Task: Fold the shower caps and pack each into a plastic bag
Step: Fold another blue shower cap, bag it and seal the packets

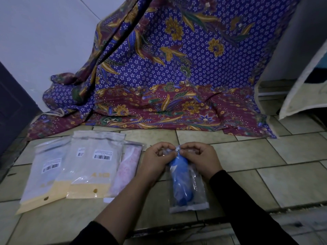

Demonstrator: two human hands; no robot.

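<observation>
Head view: both hands meet over a tiled floor (247, 156). Left hand (156, 160) and right hand (200, 159) each pinch the far, open end of a clear plastic bag (189, 190), fingers curled tight on the film, fingertips of the two hands nearly touching. Blue shower cap (178, 181), folded into a long roll, lies inside the bag; its top sits directly under the fingertips, the rest runs back toward the wrists. Bag's near end rests flat on the tiles.

Just outside the left hand's knuckles: a pink-patterned packed bag (128, 169), touching or nearly touching the hand. Further out from it, three overlapping barcode-labelled pouches (95, 167).

Beyond the fingertips, well apart: purple batik cloth (159, 76) draped from the wall onto the floor. Nothing lies between cloth and fingers. Black sleeves (235, 197) cover both forearms.
</observation>
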